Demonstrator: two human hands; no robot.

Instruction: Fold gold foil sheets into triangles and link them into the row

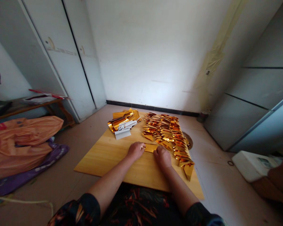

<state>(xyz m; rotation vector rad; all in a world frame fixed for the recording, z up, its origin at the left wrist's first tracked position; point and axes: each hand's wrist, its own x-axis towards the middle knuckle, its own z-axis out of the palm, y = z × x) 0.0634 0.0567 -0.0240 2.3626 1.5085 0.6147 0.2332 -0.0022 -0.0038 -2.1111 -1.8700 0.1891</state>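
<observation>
A narrow strip of gold foil paper [151, 148] stretches between my hands over the wooden board [101, 157]. My left hand [136, 150] grips its left end with curled fingers. At the other end, my right hand [162, 156] is closed on the strip. Just beyond and to the right lie rows of folded gold foil pieces [165, 127], overlapping one another. The nearest folded piece [188, 171] hangs near the board's right edge. Loose gold foil sheets [124, 117] lie at the far left of the board, with white paper [123, 134] among them.
Orange [25, 135] and purple bags [42, 164] lie on the floor at left, below a wooden bench [58, 103]. A white box [252, 164] stands at right near a grey refrigerator [245, 94]. A round container [188, 140] shows partly beyond the board's right edge.
</observation>
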